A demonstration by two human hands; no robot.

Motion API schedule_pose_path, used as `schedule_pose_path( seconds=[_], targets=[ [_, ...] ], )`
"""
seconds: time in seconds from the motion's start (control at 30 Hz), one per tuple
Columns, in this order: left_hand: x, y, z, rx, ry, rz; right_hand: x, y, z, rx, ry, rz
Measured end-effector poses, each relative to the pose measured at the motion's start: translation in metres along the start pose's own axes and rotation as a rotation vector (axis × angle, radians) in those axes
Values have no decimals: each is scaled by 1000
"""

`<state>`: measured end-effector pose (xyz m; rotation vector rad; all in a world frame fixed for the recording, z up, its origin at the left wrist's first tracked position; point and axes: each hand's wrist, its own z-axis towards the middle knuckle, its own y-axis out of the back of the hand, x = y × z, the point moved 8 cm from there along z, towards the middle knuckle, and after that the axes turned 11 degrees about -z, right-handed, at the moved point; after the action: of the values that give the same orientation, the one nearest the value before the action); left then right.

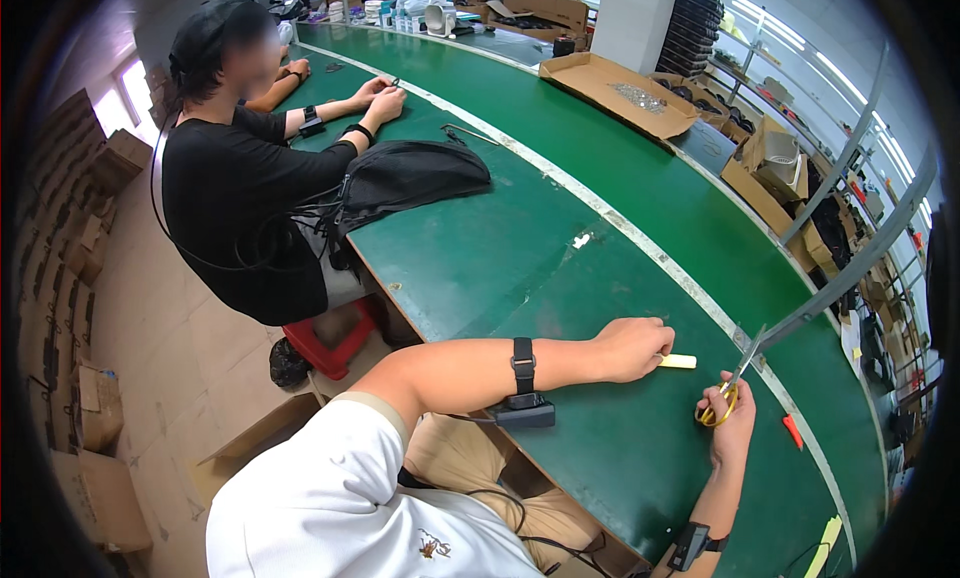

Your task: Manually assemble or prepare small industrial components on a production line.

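My left hand (632, 349) is closed just above the green table, its fingers pinching one end of a short pale yellow strip (680, 362). The strip's other end sticks out to the right. Scissors with yellow handles (713, 410) are in my right hand (735, 423), with fingers in the loops. Their metal blades (748, 353) point up and away, a short gap to the right of the strip. Each wrist wears a black band with a small box.
Right of my right hand lies a small orange-red piece (792, 431); a longer yellow strip (824, 546) is nearer the lower right. A black bag (410, 183) rests beside a seated co-worker (240, 188) at left. Across the table stands a cardboard tray (590, 88). A metal post (850, 268) rises at right.
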<state>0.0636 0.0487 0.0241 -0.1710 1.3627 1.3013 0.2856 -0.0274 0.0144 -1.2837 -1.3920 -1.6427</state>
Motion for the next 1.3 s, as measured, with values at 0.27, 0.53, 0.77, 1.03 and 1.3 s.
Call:
schedule_pose_path(
  seconds=[0.27, 0.53, 0.77, 1.03, 1.3],
  targets=[
    [1, -3, -1, 35, 10, 34, -5, -8, 3, 86, 13, 159],
    [0, -3, -2, 47, 4, 58, 4, -11, -3, 106, 79, 238],
    [1, -5, -1, 47, 3, 63, -7, -1, 2, 35, -16, 284],
    [-1, -5, -2, 55, -7, 57, -11, 3, 6, -10, 6, 250],
    [-3, -5, -3, 64, -1, 64, -7, 6, 6, -80, 62, -59]
  ],
)
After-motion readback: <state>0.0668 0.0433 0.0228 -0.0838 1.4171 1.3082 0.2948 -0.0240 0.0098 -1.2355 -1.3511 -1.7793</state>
